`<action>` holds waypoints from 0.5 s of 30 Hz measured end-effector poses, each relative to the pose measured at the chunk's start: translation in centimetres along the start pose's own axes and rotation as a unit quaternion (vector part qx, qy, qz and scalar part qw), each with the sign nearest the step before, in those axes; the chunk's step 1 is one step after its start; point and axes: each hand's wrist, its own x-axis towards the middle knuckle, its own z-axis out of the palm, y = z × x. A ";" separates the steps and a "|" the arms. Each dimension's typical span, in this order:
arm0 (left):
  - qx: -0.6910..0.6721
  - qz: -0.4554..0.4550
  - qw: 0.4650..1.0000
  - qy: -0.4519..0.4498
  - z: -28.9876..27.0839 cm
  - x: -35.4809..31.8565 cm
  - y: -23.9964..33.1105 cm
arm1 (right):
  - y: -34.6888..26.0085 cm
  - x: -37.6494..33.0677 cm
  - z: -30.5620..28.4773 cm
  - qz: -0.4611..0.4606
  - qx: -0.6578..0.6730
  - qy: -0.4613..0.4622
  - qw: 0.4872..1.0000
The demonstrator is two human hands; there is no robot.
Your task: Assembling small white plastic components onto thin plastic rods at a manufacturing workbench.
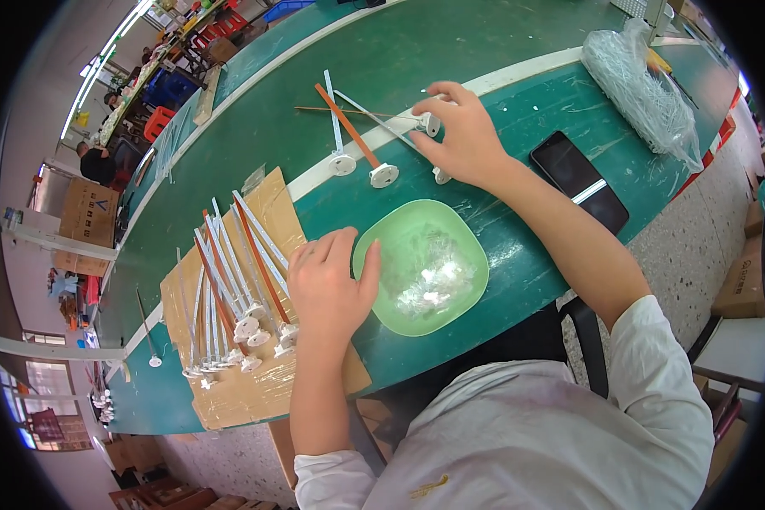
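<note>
My right hand (467, 136) reaches over the far side of the table, its thumb and forefinger apart. Between them shows the white round end (431, 125) of a thin stick, and I see no firm grip on it. Close by lie a brown strip (348, 119) with a white disc base and pale strips (333, 110) with similar ends. A light green bowl (476, 255) with white powder or bits inside stands in front of me. Next to its left rim is my left hand (327, 276), thumb spread from the fingers, with nothing visible in it.
Many disc-ended strips (242, 280) lie on a cardboard sheet (323, 374) at left. A black phone (574, 174) and a clear plastic bag (642, 85) are to the right. One lone stick (147, 327) rests further left. A chair armrest (585, 340) is near the table edge.
</note>
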 end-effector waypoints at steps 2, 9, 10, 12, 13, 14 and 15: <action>0.001 -0.001 1.000 -0.001 0.0 0.0 0.1 | -1.3 0.3 -0.4 -0.147 0.017 0.016 0.989; -0.019 0.007 0.999 0.025 -0.1 0.1 0.7 | -3.4 -0.6 0.7 -0.208 -0.001 -0.180 0.961; -0.017 0.007 1.000 0.020 -0.2 0.1 0.7 | -3.3 -0.6 0.6 -0.214 0.016 -0.180 0.960; -0.019 0.004 1.000 0.013 0.0 0.0 0.5 | -3.7 -0.8 0.1 -0.207 0.038 -0.158 0.965; -0.016 0.010 1.000 0.008 0.2 -0.1 0.4 | -4.0 -0.9 -0.2 -0.201 0.060 -0.133 0.969; -0.010 0.017 1.000 0.004 0.2 -0.1 0.4 | -4.3 -0.9 -0.7 -0.202 0.061 -0.133 0.968; -0.009 0.015 1.000 0.004 0.2 -0.2 0.3 | -4.6 -1.1 -1.1 -0.175 0.114 -0.127 0.970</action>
